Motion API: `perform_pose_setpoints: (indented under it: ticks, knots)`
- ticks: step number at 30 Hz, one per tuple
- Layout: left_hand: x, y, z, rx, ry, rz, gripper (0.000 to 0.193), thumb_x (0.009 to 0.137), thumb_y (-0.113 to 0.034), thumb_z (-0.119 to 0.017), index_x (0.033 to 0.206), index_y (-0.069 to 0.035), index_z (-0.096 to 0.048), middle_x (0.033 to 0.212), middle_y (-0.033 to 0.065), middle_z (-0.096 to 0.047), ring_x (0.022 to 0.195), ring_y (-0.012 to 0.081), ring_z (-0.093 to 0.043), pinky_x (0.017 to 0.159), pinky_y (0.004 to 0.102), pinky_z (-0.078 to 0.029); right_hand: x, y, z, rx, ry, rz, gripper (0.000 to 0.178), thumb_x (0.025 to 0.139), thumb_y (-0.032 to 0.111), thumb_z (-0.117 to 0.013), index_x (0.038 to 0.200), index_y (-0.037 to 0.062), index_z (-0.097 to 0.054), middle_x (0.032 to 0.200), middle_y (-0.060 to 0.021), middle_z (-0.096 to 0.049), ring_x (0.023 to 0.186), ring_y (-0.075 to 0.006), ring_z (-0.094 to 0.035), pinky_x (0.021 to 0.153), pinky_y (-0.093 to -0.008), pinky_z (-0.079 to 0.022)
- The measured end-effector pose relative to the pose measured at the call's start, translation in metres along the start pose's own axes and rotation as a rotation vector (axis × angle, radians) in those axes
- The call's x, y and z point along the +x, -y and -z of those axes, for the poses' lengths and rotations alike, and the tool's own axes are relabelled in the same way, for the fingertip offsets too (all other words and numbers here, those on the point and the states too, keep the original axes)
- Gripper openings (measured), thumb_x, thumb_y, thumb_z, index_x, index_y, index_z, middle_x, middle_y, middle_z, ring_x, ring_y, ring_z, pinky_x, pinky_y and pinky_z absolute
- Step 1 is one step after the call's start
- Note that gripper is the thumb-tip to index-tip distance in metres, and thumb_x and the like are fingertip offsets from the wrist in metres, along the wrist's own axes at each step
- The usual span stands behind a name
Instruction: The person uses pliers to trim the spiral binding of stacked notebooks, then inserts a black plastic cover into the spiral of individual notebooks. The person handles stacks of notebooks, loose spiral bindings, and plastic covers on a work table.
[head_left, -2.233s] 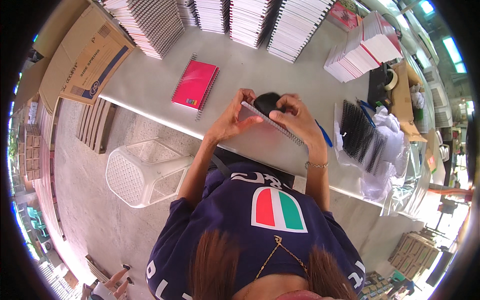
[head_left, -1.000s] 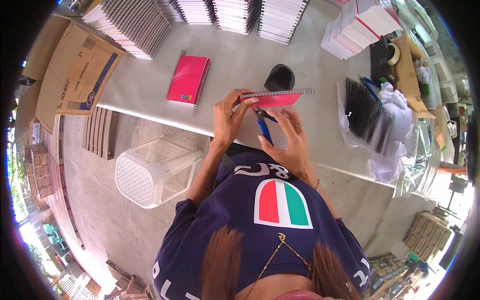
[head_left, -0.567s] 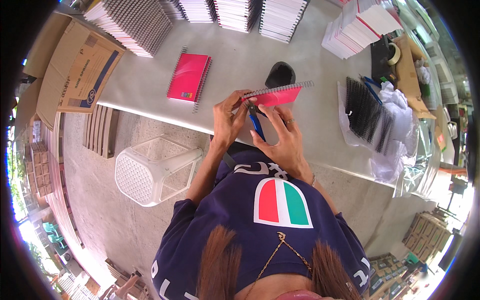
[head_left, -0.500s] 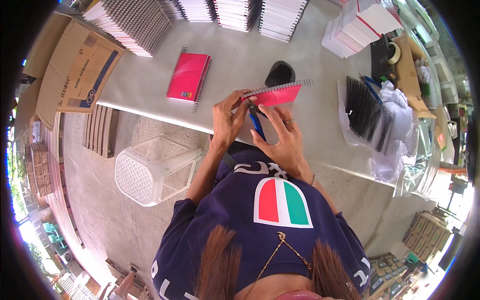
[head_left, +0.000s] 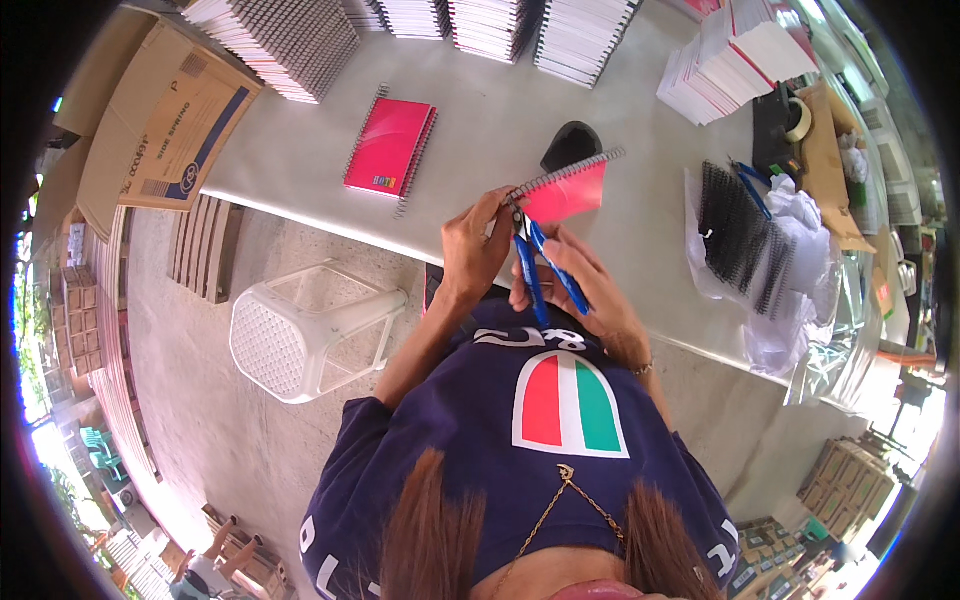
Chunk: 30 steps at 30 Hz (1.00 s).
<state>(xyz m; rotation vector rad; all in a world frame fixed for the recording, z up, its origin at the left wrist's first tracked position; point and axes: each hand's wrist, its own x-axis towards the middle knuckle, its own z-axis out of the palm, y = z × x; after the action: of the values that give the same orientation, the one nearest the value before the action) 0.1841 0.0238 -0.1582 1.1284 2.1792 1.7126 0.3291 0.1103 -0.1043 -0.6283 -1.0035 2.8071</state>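
My left hand (head_left: pixel 474 248) is closed on the near left end of a pink spiral notebook (head_left: pixel 568 194), tilted with its wire coil (head_left: pixel 585 170) along the top. In my right hand (head_left: pixel 600 290) is a pair of blue-handled pliers (head_left: pixel 562 268), handles spread and jaws up at the coil's left end, beside my left fingertips. Whether the jaws touch the wire is too small to tell. A second pink spiral notebook (head_left: pixel 391 146) lies flat on the grey table (head_left: pixel 300 175), to the left. Just beyond the held notebook rests a dark rounded object (head_left: pixel 571 146).
Stacks of spiral notebooks (head_left: pixel 585 40) line the far edge, with a pile of books (head_left: pixel 735 60) at far right. Black plastic coils (head_left: pixel 740 235) lie on crumpled wrapping (head_left: pixel 800 250) at right. A cardboard box (head_left: pixel 180 120) and a white stool (head_left: pixel 290 340) stand at left.
The pliers' handles have opened wide and their jaws have come up to the coil's end. My right fingers now wrap the handles. The held notebook has tilted more.
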Motion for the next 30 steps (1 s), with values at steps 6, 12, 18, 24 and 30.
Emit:
perform_pose_setpoints:
  ticks: [6,12,18,24,30]
  knots:
    - [0.03,-0.029,0.062,0.15,-0.132,0.25,0.017,0.094,-0.016,-0.071,0.106,-0.004,-0.074,0.084,0.0039,-0.071,0.07,0.0044,-0.054,0.065,0.0249,-0.049,-0.014,0.024,0.068,-1.226,-0.443,0.481,0.036,0.092,0.016,-0.069,0.125,0.0044,-0.059,0.118,-0.0136,-0.058,0.111,-0.0273,-0.056,0.098,-0.0377,-0.044]
    - [0.095,-0.01,0.145,0.095,-0.176,-0.082,0.03,0.105,-0.011,-0.05,0.13,-0.006,-0.064,0.09,0.0019,-0.063,0.082,0.0079,-0.058,0.077,0.0239,-0.048,-0.021,0.026,0.1,-1.472,-0.734,0.69,0.03,0.092,0.014,-0.068,0.12,0.0051,-0.062,0.118,-0.0158,-0.056,0.115,-0.033,-0.053,0.102,-0.0414,-0.041]
    - [0.162,0.02,0.156,0.042,0.204,-0.062,0.039,0.103,-0.012,-0.037,0.13,-0.007,-0.065,0.099,0.0044,-0.067,0.089,0.0104,-0.059,0.089,0.0268,-0.045,-0.017,0.019,0.092,-1.535,-0.797,0.672,0.027,0.094,0.014,-0.065,0.119,0.0057,-0.062,0.12,-0.0159,-0.054,0.117,-0.0333,-0.052,0.103,-0.0428,-0.039]
    - [0.196,0.067,0.119,0.325,0.548,-0.258,0.037,0.1,-0.016,-0.041,0.121,-0.011,-0.07,0.117,0.0106,-0.071,0.106,0.0241,-0.064,0.097,0.0339,-0.046,-0.019,0.021,0.09,-1.543,-0.788,0.651,0.027,0.094,0.016,-0.065,0.119,0.0063,-0.061,0.12,-0.0151,-0.054,0.118,-0.0327,-0.051,0.104,-0.0434,-0.038]
    - [0.19,0.09,0.097,0.503,0.595,-0.315,0.031,0.096,-0.014,-0.05,0.116,-0.014,-0.074,0.096,0.0085,-0.061,0.1,0.0249,-0.059,0.105,0.0399,-0.037,-0.018,0.023,0.091,-1.597,-0.793,0.64,0.027,0.094,0.015,-0.065,0.119,0.0067,-0.062,0.121,-0.0142,-0.054,0.117,-0.0322,-0.052,0.104,-0.0434,-0.038]
